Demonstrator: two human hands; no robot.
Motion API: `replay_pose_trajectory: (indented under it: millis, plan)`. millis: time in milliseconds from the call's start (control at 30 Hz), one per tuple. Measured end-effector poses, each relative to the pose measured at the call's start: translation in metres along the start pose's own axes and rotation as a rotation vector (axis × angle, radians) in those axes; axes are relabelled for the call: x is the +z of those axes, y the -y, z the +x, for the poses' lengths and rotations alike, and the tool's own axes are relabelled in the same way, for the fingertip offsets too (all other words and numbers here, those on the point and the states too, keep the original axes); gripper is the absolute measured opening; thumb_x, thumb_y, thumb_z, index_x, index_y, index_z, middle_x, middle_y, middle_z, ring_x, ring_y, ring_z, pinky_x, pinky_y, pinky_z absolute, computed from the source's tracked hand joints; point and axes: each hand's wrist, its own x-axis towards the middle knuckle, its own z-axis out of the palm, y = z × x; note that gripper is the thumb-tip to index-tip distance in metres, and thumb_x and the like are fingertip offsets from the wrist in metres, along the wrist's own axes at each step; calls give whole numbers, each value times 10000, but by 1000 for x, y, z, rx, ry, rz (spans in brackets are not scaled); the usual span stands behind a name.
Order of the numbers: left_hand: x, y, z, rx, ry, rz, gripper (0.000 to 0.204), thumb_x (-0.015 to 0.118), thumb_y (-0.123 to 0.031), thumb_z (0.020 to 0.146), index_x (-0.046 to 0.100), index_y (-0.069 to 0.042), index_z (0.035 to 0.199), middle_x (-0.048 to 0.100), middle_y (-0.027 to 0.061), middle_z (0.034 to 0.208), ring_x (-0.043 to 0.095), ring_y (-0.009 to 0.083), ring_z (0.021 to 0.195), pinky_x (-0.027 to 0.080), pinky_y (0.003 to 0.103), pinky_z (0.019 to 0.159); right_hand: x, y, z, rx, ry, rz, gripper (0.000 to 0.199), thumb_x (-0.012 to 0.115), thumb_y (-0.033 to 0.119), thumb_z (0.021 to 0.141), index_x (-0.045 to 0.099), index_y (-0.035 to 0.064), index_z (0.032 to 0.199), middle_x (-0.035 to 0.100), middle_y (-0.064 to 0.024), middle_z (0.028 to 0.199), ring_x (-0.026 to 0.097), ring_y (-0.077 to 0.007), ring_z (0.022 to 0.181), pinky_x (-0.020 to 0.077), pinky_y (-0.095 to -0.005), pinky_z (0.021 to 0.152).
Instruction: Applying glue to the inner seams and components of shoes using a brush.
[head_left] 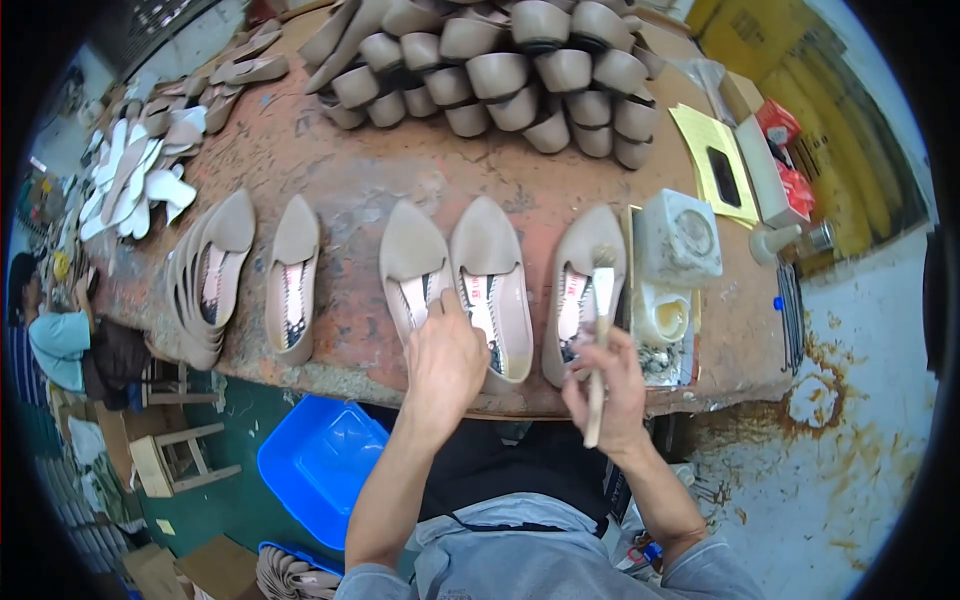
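The worktop (340, 170) carries a heap of beige shoe uppers (500, 70) at its far edge and a near row laid sole-side up, so each bottom is open to the brush. My left hand (445, 355) presses flat, fingers together, on the third upper (415, 265) to steady it. My right hand (610, 385) has its fingers clamped on a brush (600, 330), bristles on the rightmost upper (585, 275), beside the glue pot (662, 318).
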Motion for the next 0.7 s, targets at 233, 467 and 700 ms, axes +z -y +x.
replay_pose_trajectory:
  millis: [233,467,700]
  plan:
    - [14,-32,-53,441,-257,33,653,769,-148,941,536,49,1519,459,323,1513,468,578,1387,449,649,1115,-34,18,-24,-73,-142,32,424,798,-90,854,759,40,1255,680,-182,1166,742,-270,1023,643,-355,830]
    - [72,-92,101,892,-55,396,716,726,-124,901,527,-48,1584,410,273,1685,350,549,1578,456,627,1210,-120,-16,11,-58,-313,-208,537,666,340,1119,672,-100,1427,802,-180,983,697,-220,801,562,-335,715]
    - [92,-97,117,942,-99,412,407,681,-107,950,632,6,1339,519,255,1519,548,562,1395,719,472,837,-167,-17,32,354,-11,-429,82,805,-6,864,809,42,930,759,-63,824,645,-197,620,508,-325,620]
